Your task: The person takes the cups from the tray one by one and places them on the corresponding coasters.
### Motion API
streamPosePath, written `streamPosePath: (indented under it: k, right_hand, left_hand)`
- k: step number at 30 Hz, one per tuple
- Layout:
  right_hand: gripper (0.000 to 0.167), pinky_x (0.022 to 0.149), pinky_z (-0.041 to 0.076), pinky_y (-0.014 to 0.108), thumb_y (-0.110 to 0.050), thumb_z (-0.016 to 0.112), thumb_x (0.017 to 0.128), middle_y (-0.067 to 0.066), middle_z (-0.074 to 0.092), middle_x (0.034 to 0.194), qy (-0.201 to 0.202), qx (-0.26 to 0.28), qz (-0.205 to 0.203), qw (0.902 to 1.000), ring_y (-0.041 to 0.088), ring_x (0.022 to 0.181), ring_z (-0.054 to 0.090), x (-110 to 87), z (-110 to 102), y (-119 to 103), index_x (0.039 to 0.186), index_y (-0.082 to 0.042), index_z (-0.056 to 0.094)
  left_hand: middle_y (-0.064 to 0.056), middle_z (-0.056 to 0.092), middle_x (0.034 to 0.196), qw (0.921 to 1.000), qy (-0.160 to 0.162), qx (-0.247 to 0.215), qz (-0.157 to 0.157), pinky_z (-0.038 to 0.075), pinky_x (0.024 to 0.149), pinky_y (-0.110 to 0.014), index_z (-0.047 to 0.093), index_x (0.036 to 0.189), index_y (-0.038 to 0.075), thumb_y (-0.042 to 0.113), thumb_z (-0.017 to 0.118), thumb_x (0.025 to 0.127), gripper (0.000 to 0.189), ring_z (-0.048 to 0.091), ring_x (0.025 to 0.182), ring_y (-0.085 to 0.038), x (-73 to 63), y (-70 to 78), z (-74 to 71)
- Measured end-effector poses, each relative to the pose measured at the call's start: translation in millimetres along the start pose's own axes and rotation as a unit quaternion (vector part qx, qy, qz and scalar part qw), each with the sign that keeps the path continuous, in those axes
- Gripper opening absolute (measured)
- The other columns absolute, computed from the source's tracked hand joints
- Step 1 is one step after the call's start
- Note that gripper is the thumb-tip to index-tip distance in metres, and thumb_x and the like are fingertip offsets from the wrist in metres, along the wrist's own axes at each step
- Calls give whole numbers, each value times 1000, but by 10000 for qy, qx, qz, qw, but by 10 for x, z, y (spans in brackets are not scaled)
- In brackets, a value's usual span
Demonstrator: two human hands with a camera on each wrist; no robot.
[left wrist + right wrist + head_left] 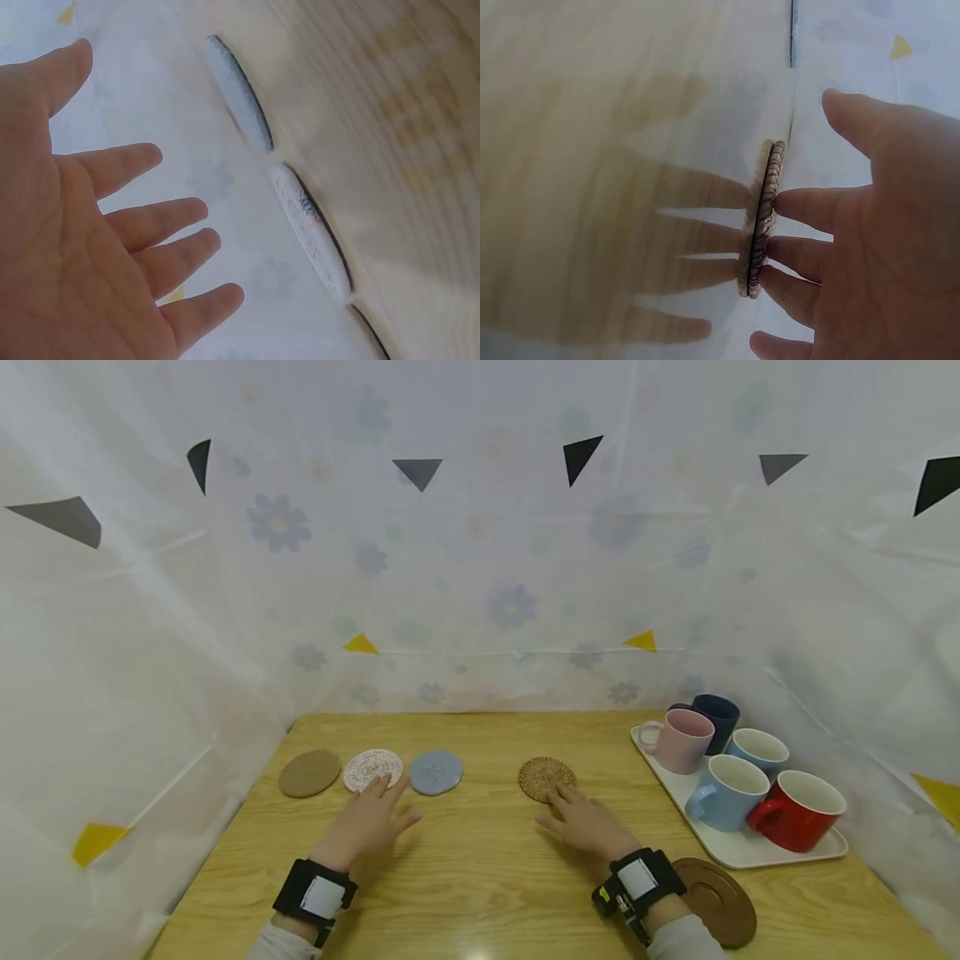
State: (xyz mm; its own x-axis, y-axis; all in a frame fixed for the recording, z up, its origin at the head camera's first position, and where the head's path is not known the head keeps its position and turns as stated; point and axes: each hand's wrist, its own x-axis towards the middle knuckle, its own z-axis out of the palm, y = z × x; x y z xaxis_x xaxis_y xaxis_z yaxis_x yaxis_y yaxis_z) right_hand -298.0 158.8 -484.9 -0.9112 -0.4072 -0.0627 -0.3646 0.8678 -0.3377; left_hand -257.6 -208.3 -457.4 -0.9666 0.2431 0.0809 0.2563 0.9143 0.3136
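Observation:
My left hand (365, 825) is held over the table with its fingers spread, holding nothing. Its fingertips overlap the near edge of a white speckled round coaster (367, 766) in the head view; the left wrist view shows a gap between them and that coaster (311, 225). To either side lie a tan coaster (310, 773) and a blue-grey coaster (436, 773). Farther right, my right hand (588, 828) has its fingers extended, with the fingertips right at the near edge of a brown woven coaster (543, 777). The right wrist view shows this coaster (765, 217) lying flat.
At the right, a cream tray (677, 783) bears several mugs, among them a pink mug (684, 745), a light blue mug (727, 797) and a red mug (802, 818). A brown round lid-like disc (720, 902) lies beside my right wrist. Pale patterned sheeting (480, 568) encloses the wooden table (465, 885).

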Motion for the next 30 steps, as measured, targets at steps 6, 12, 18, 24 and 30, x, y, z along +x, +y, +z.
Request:
streamPosePath:
  k: [6,12,18,24,30]
  right_hand:
    - [67,114,24,65,-52,43,100,20,28,158,-163,-22,-139,9998,43,145,28,132,15,-156,149,-7,39]
    - [66,114,26,63,-53,42,100,18,27,159,-288,-32,-201,9994,41,145,28,268,65,-348,149,-9,38]
    - [65,114,27,63,-53,42,100,19,27,159,-340,-189,-265,9989,40,146,28,378,124,-521,149,-11,39]
    - [65,114,26,63,-52,43,100,19,26,159,-296,-266,-308,9987,40,146,27,408,164,-599,150,-11,37]
    - [72,115,23,63,-54,44,99,17,23,161,-69,-215,-237,9995,38,148,23,257,99,-531,153,-10,29]
  left_hand:
    - [-31,32,152,9997,157,61,-147,29,111,-65,39,149,8,53,51,96,70,31,141,-49,-95,-67,-62]
    - [-31,32,152,9990,313,13,-306,28,111,-65,38,149,8,56,48,97,72,31,141,-49,-173,-128,-110]
    - [-31,32,152,9989,315,23,-338,27,111,-66,37,150,8,61,43,96,76,30,141,-48,-226,-170,-126]
    - [-30,34,151,9993,323,-25,-202,27,108,-70,40,148,8,58,45,97,71,33,140,-48,-232,-165,-90]
    - [-31,36,149,9992,352,51,-168,29,108,-69,42,147,9,58,46,97,70,35,139,-48,-231,-155,-49]
